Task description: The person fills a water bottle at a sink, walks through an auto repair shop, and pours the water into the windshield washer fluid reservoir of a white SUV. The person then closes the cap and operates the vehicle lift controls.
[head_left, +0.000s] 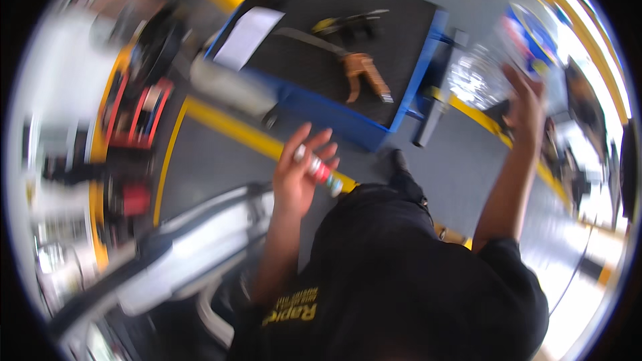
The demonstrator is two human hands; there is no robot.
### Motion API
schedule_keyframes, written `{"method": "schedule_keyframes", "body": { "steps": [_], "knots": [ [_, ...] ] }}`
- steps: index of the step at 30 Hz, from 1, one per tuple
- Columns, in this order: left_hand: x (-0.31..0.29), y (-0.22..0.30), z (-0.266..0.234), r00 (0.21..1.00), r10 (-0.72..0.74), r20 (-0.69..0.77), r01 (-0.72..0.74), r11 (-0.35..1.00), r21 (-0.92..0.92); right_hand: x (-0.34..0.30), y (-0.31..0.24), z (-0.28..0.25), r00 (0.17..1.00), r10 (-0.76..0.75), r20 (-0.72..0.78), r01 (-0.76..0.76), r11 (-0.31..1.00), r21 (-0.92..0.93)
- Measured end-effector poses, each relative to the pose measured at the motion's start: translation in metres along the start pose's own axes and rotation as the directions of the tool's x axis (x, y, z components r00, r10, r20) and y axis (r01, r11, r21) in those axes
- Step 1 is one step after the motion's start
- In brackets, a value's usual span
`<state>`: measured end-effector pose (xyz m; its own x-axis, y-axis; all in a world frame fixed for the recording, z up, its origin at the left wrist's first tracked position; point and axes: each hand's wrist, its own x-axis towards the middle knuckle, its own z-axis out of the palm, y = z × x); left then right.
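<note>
My left hand [294, 180] holds a small slim tube [319, 172], white at its upper end, with red and green bands. The tube lies slantwise across the fingers, over the floor in front of my body. My right hand [526, 103] is raised at the far right, its fingers apart and blurred. Just beyond its fingertips is a blue and white item [531, 40], perhaps a package; whether they touch is unclear. A crumpled, shiny clear plastic wrap [476, 79] lies to the left of that hand.
Ahead stands a blue cart [328, 117] with a black top. On it are a white sheet [249, 37], an orange-handled tool [364, 75] with a long grey bar, and a black and yellow tool [348, 25]. A red rack [137, 113] and a white vehicle part [200, 247] stand left.
</note>
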<state>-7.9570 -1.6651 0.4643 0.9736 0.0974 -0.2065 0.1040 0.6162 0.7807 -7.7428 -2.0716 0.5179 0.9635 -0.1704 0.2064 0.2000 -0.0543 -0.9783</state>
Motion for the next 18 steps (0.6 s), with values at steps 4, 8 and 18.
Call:
{"method": "schedule_keyframes", "body": {
  "steps": [4,8,18],
  "knots": [
    [0.046,0.039,0.013,0.969,0.230,-0.090,-0.234,0.971,-0.042,0.066,0.062,-0.018,0.997,-0.054,0.051,0.058,0.996,-0.071],
    [0.039,0.082,0.011,0.846,0.440,-0.301,-0.451,0.892,0.035,0.130,0.105,-0.010,0.981,0.011,0.196,-0.004,0.999,-0.034],
    [0.026,0.092,0.002,0.347,0.603,-0.718,-0.632,0.717,0.296,0.220,0.092,0.029,0.929,-0.096,0.358,0.107,0.994,-0.011]
  ]
}}
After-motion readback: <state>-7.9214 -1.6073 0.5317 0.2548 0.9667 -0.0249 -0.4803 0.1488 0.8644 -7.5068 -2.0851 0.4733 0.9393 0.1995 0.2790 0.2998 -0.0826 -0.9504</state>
